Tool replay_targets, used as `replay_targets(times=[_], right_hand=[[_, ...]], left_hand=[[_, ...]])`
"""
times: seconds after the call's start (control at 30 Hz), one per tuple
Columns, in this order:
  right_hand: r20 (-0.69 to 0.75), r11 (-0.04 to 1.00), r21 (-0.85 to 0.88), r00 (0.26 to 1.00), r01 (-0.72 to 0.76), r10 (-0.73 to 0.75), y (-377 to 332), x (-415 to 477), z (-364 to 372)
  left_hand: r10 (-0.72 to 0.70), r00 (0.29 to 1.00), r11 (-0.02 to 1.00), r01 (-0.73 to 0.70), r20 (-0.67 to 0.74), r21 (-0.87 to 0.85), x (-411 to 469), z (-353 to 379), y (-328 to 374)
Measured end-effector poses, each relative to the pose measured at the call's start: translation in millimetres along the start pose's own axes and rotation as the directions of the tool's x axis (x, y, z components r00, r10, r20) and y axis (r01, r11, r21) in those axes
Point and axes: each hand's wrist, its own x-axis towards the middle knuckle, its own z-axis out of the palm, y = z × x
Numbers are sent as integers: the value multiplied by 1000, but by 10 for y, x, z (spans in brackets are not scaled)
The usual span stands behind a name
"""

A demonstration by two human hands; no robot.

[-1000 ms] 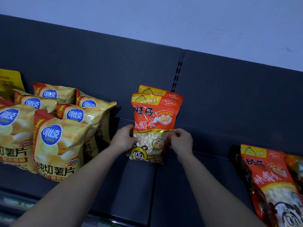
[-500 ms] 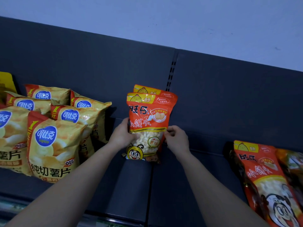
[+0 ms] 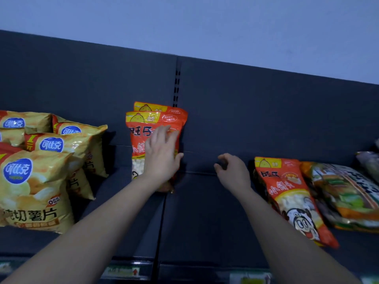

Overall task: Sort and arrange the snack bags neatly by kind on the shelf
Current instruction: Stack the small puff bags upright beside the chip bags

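Two orange snack bags (image 3: 143, 128) stand upright, one behind the other, against the dark back panel of the shelf (image 3: 205, 212). My left hand (image 3: 162, 154) lies flat on the front bag with fingers spread. My right hand (image 3: 231, 171) hovers to the right of those bags, fingers loosely curled, holding nothing. It is just left of another orange bag of the same kind (image 3: 291, 197) lying tilted on the shelf. Several yellow potato chip bags (image 3: 37, 181) are stacked at the left.
A green and orange snack bag (image 3: 344, 193) lies right of the tilted orange bag, with another bag's edge (image 3: 371, 162) at the far right. Price labels (image 3: 123, 271) line the shelf's front edge. Bare shelf lies between the two orange groups.
My right hand let go of the upright orange bags and moved right toward the lying orange bag. My left hand shifted from the bag's side onto its front. The view panned right.
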Motion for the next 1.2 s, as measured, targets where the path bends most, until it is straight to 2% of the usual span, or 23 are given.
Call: replay_targets(times=[0.13,0.23,0.3,0.43,0.57,0.63,0.7,0.77,0.83,0.9,0.93,1.03,1.13,1.2], right_hand=[[-48,987,-157,999,-12,4,443,-69,-402],[-116,969,-225,990,-99,74,819,-163,-695],[-111,946,-270,982,-178,153,1064,-239,-885],[50,921,-233,942,-313,332,1536,-371,-1177],[242,902,-135,870,-409,430,1848,-482,-1343],[306,887,-64,837,-457,454,1966,-532,-1360],[323,872,24,830,-488,455,2069,-580,-1354],[329,848,134,830,-513,450,2149,-625,-1338],[341,828,220,836,-516,431,2191,-659,-1308],[350,831,290,860,-475,370,2185,-671,-1283],[355,836,316,873,-449,335,2164,-670,-1279],[381,854,343,889,-392,255,2093,-615,-1283],[380,872,311,891,-378,250,2070,-523,-1282],[375,889,225,877,-400,300,2107,-451,-1245]], left_hand=[[88,981,995,-96,171,38,-71,206,555],[103,953,993,-116,286,30,-184,400,984],[111,928,991,-128,354,24,-275,539,1260],[118,887,992,-125,446,-15,-429,829,1743],[114,841,994,-98,528,-57,-562,1049,2150],[95,826,995,-54,556,-89,-630,1146,2296],[67,802,982,53,593,-183,-685,1213,2397],[14,780,891,274,626,-361,-717,1247,2469],[-115,736,699,538,668,-472,-715,1234,2528],[-235,631,472,739,739,-481,-700,1217,2530],[-255,576,390,796,776,-462,-697,1222,2502],[-260,476,309,865,840,-395,-701,1206,2386],[-317,448,186,894,836,-408,-676,1176,2250],[-370,448,122,892,814,-435,-626,1147,2154]])
